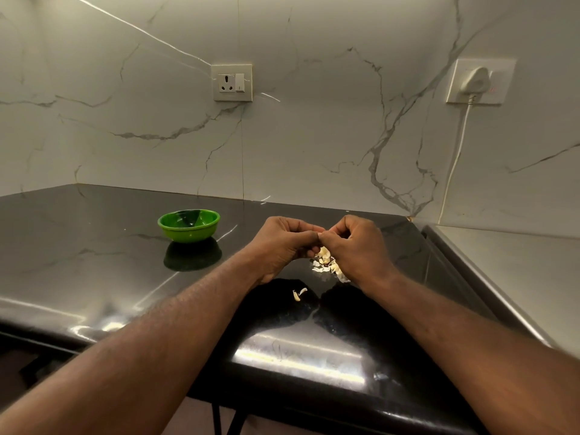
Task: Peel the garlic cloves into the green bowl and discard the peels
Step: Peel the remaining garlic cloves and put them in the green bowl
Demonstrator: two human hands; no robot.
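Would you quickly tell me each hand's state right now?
Left hand: closed, pinching what seems a hidden garlic clove.
Right hand: closed, pinching the same clove.

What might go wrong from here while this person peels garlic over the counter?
The green bowl sits well left of the left hand and right hand, so the clove they pinch may drop on the way. The pile below them may mix peels with cloves, so cloves could get discarded.

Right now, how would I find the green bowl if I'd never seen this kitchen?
Look at the shiny black countertop below the marble wall. Left of the person's left hand sits the green bowl. It is the only bright green thing, small and round, away from the garlic peels.
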